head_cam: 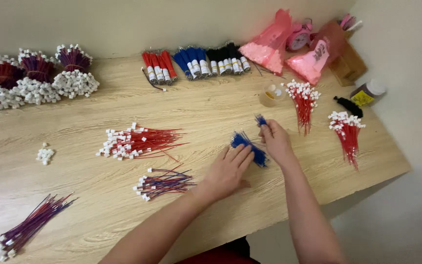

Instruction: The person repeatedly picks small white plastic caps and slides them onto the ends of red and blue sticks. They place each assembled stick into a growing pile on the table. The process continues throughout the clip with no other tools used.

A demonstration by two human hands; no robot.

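Pinched between thumb and fingertips of the right hand (pixel 275 142) is a small tuft of short blue wires (pixel 260 119), raised just above the loose pile of thin blue insulated wires (pixel 248 146) that lies fanned out on the pale wooden tabletop (pixel 211 112) near its front edge. Flat and unclenched, the left hand (pixel 228 171) presses its spread fingers onto the near side of that pile, grasping nothing. How many wires the right hand holds cannot be made out, since its fingers cover their lower ends, and the left hand hides part of the pile.
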